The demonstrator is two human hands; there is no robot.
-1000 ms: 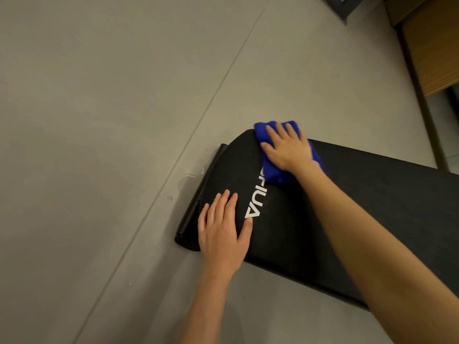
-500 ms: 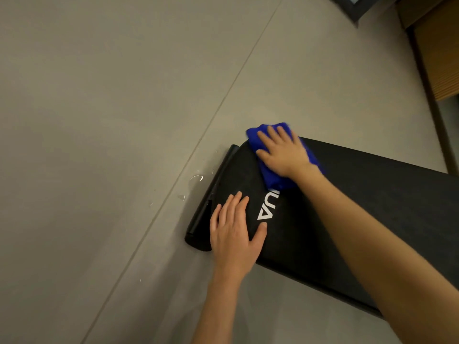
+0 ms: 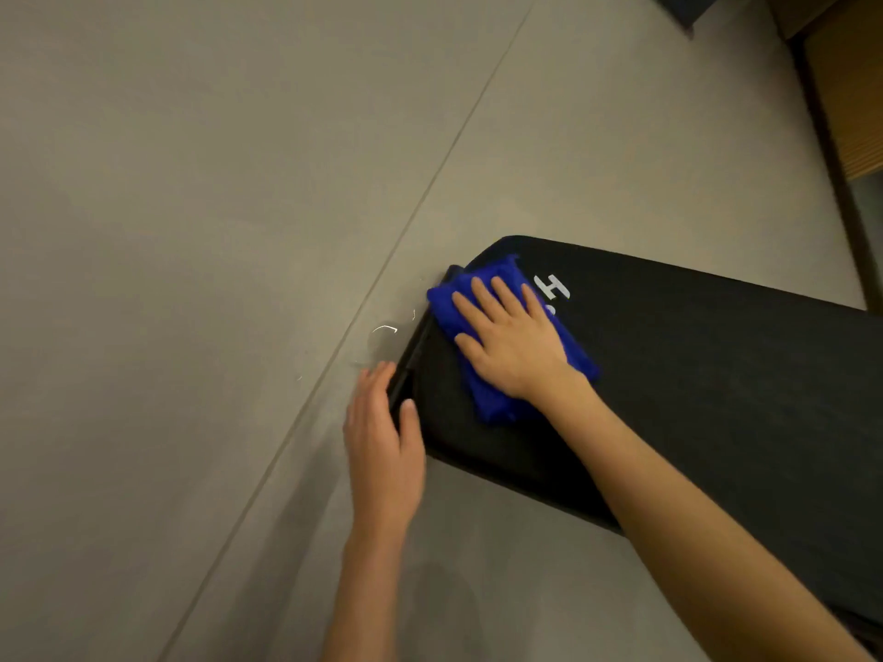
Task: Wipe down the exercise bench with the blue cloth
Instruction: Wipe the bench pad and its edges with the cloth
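Observation:
The black padded exercise bench (image 3: 693,375) runs from the centre to the right edge, with a white letter H showing near its end. A folded blue cloth (image 3: 482,398) lies on the bench's left end, reaching its edge. My right hand (image 3: 506,341) presses flat on the cloth, fingers spread, covering its middle. My left hand (image 3: 382,446) grips the near left corner of the bench, thumb on the pad and fingers down the end edge.
Grey floor tiles (image 3: 191,231) with a diagonal seam fill the left and top. Small white scraps (image 3: 384,329) lie on the floor beside the bench end. A wooden panel (image 3: 850,97) and a dark frame stand at the top right.
My right hand has slid the cloth from the far side toward the bench's end edge, uncovering the H. My left hand has moved off the pad top to grip the corner.

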